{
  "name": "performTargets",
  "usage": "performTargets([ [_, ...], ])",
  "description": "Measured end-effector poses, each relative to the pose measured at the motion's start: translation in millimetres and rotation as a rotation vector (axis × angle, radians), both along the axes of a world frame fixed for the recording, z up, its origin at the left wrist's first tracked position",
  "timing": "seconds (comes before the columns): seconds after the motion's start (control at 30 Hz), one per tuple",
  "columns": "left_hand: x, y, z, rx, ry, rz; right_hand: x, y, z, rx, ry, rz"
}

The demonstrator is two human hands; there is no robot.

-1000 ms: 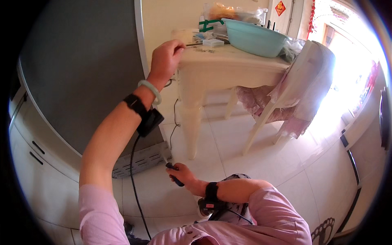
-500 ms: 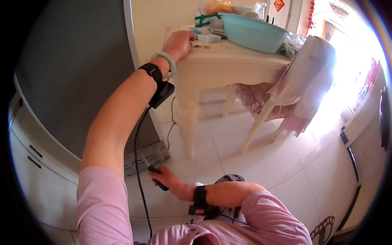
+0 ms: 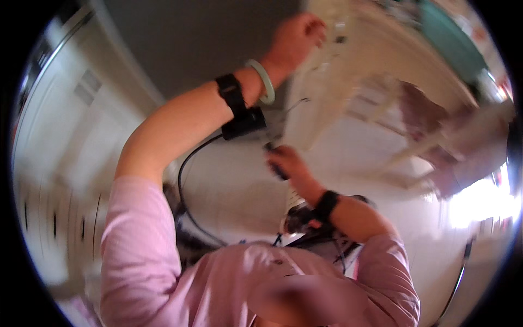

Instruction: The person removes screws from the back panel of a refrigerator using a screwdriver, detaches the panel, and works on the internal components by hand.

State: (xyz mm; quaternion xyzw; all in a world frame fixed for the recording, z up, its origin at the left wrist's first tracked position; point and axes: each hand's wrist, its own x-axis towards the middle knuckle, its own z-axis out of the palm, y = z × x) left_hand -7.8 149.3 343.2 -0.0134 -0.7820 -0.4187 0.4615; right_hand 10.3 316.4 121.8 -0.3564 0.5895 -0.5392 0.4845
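Note:
My left hand (image 3: 298,41), a pale green bangle (image 3: 262,82) on its wrist, is raised near the edge of the cream table (image 3: 381,52). Its fingers are curled in; whatever they hold, if anything, is hidden and blurred. Lower down, in front of my body, my right hand (image 3: 297,168) grips a screwdriver (image 3: 277,162) by its black handle. The slim shaft tilts up toward the left forearm and is smeared by motion. Black straps go round both wrists, and a black box (image 3: 243,124) with a cable (image 3: 182,185) hangs at the left one.
A large dark grey panel (image 3: 196,38) stands at the table's left. On the table sits a teal basin (image 3: 452,38), with small blurred items near the edge. A chair with a pinkish cover (image 3: 474,144) is at the right. White drawers (image 3: 62,218) line the far left.
The whole view has swung and tilted, so the table and chair sit farther right. My left hand has come off the tabletop. My right hand has risen with the screwdriver, nearer the left forearm.

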Motion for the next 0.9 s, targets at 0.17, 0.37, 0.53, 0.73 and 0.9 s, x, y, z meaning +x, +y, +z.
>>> performTargets([
  [0.17, 183, -18, -138, 0.291, -1.03, -0.139, 0, 10, -1, 0.208, -0.005, 0.06],
  [0.37, 334, -47, -214, 0.641, -1.083, 0.073, 22, 4, -30, 0.379, 0.027, 0.138],
  [0.53, 340, -85, -239, 0.853, -0.807, 0.23, 62, -76, -54, 0.254, -0.086, 0.069],
  [0.73, 331, -102, -277, 0.836, -0.841, 0.198, 139, -186, -85, 0.19, -0.09, 0.09],
  [0.9, 338, -123, -294, 0.774, -0.794, 0.252, 169, -237, -106, 0.131, -0.143, 0.03],
])
